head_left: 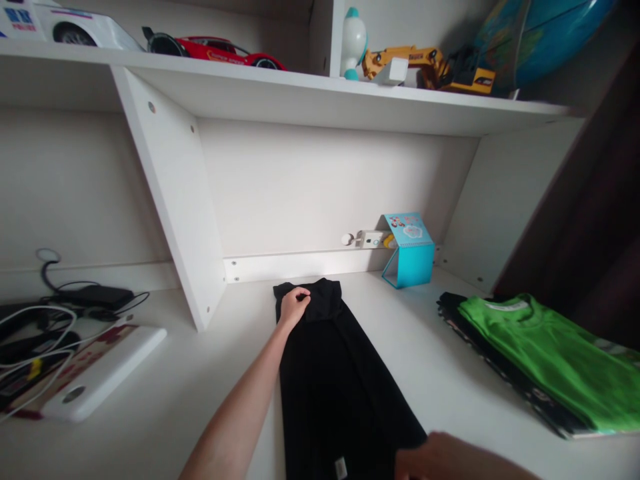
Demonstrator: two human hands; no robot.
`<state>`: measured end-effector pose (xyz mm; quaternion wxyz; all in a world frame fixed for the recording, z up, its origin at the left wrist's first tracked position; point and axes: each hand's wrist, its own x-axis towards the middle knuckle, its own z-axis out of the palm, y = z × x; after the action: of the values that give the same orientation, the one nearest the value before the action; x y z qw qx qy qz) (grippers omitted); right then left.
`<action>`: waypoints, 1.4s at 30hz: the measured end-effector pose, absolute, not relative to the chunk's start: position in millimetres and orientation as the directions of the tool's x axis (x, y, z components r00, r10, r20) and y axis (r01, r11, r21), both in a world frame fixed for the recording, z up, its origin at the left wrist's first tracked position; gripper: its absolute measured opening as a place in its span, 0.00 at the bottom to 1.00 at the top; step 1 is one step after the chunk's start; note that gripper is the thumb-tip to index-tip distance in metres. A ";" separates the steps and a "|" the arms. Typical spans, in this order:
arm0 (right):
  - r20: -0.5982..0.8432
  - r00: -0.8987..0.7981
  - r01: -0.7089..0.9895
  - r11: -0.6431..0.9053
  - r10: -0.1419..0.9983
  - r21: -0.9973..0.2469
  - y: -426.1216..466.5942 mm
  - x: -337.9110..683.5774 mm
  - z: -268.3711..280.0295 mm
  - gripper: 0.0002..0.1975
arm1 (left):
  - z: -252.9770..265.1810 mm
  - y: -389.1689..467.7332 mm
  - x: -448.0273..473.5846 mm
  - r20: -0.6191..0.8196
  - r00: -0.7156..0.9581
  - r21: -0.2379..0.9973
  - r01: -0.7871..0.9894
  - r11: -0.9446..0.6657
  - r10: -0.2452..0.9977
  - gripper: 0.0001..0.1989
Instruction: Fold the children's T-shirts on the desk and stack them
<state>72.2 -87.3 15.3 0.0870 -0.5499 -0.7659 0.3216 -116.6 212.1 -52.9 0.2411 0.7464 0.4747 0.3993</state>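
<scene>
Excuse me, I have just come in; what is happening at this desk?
A person is handling a black garment laid out on a white desk. The left hand is at its far end; the right hand, blurred, is at its near right edge, its grip unclear. To the right, a green shirt lies on dark clothing.

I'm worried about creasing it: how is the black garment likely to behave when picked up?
The black garment is probably floppy: its far end lies rumpled at the left hand. It is likely light, since it lies thin and nearly flat. Lifted by one end, its long shape would probably sag.
</scene>
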 end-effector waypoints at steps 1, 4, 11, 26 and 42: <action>-0.224 -0.425 0.727 0.184 0.877 -0.662 -70.9 77.3 25.5 0.10 | -53.3 212.1 -116.6 0.366 0.224 0.737 0.523 -0.429 0.903 0.10; -0.211 -0.340 0.639 0.060 0.917 -0.767 6.7 99.2 45.6 0.05 | -52.7 210.4 -116.7 0.351 0.216 0.728 0.549 -0.410 0.911 0.12; -0.054 0.205 0.575 -0.165 0.977 -0.801 180.1 111.8 0.8 0.14 | -48.7 205.7 -116.0 0.309 0.201 0.698 0.616 -0.366 0.929 0.17; 0.073 0.190 0.717 -0.087 0.979 -0.691 247.4 116.7 -57.0 0.14 | -56.4 211.0 -112.9 0.416 0.164 0.723 0.537 -0.435 0.895 0.09; 0.216 0.322 0.817 -0.155 0.922 -0.555 257.7 87.0 -48.0 0.13 | -0.1 215.2 -138.5 0.075 0.408 0.829 0.482 -0.284 0.910 0.22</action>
<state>87.0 257.7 -48.0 0.3014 -0.7550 -0.5758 0.0866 -138.5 215.2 -0.1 0.3773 0.7493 0.4643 0.2838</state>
